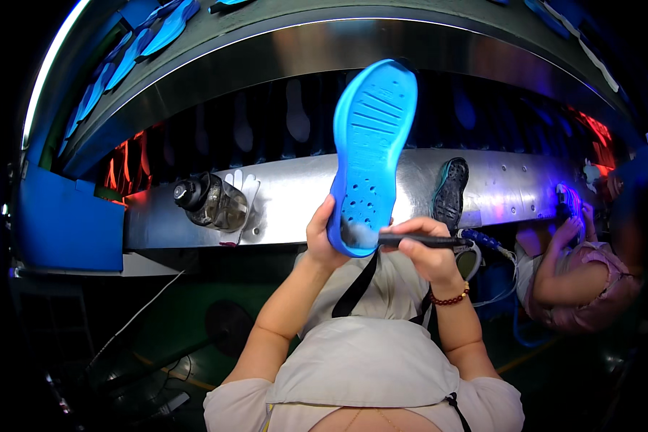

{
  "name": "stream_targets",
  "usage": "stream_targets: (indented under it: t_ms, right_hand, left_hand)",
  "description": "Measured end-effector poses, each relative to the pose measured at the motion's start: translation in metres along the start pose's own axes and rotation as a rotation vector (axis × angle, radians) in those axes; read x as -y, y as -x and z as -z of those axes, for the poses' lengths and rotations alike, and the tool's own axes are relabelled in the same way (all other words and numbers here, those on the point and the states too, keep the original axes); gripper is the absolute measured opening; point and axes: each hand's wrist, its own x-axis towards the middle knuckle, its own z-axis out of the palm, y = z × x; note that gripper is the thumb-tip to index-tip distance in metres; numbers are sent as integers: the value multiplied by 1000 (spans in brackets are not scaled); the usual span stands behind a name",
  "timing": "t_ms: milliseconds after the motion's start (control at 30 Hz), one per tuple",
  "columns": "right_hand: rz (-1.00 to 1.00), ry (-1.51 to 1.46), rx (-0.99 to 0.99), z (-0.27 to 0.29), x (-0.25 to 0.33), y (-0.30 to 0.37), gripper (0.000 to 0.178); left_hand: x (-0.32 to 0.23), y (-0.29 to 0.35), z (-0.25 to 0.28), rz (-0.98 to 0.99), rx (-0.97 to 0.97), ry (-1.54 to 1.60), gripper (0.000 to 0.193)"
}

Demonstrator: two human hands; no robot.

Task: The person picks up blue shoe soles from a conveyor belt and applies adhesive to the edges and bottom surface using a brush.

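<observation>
A bright blue shoe sole [374, 137] stands lengthwise in front of me, its hollow, patterned side facing me and its toe pointing away. My left hand [322, 234] is closed on the left edge of its heel. Between the fingers of my right hand [428, 252] is a brush [450, 242] with a dark handle. The brush's pale, blurred tip lies at the inside of the heel, and my right fingertips are close to the heel's right rim. A dark sole with a teal edge [451, 193] rests on the metal ledge, right of the blue one.
The metal ledge [288, 191] carries a dark bottle [222, 205] beside a white glove [249, 189]. Behind it runs a dark slot with soles inside and red glow at both ends. Blue soles [167, 32] lie on the upper belt. A co-worker [576, 284] sits at right under purple light.
</observation>
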Motion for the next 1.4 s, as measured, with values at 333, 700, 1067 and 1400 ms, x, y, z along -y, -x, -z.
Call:
stream_targets:
  t_ms: [333, 700, 1067, 1400]
  right_hand:
    - [179, 719, 480, -2, 43, -11, 20]
    - [108, 921, 730, -1, 82, -18, 22]
    - [206, 859, 563, 17, 78, -15, 20]
    - [346, 710, 363, 11, 71, -7, 24]
  left_hand:
    - [-35, -4, 6, 413, 135, -142, 63]
    - [-53, -4, 10, 756, 199, -502, 63]
    - [-74, 7, 22, 598, 57, -290, 63]
    - [-49, -6, 59, 323, 211, 452, 73]
